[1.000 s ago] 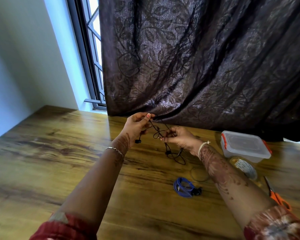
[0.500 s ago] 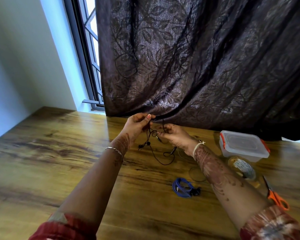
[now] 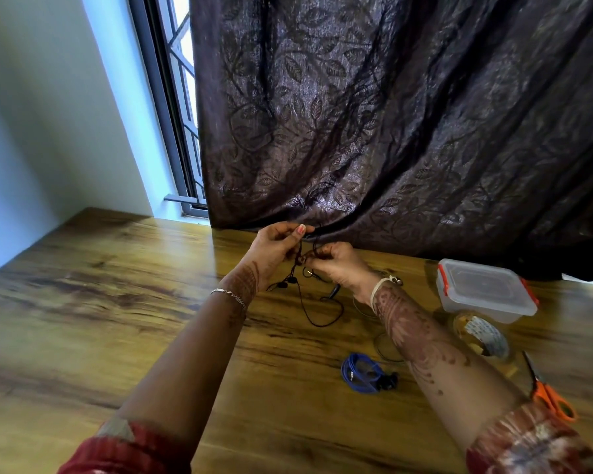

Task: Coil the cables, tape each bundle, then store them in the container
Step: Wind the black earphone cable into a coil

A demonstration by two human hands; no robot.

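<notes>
- Wooden table (image 3: 117, 319) beneath a dark leaf-patterned curtain (image 3: 408, 114).
- Thin black earphone cable (image 3: 308, 304): tangled between both hands, its loose loop trailing onto the table.
- Left hand (image 3: 274, 251) pinches it.
- Right hand (image 3: 339, 265) pinches it.

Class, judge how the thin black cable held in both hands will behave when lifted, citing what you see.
Probably floppy: the black cable sags in loose loops from the left hand and right hand to the table. Likely light, since fingertip grips seem enough to hold it. Apt to tangle: strands cross between the hands.
</notes>
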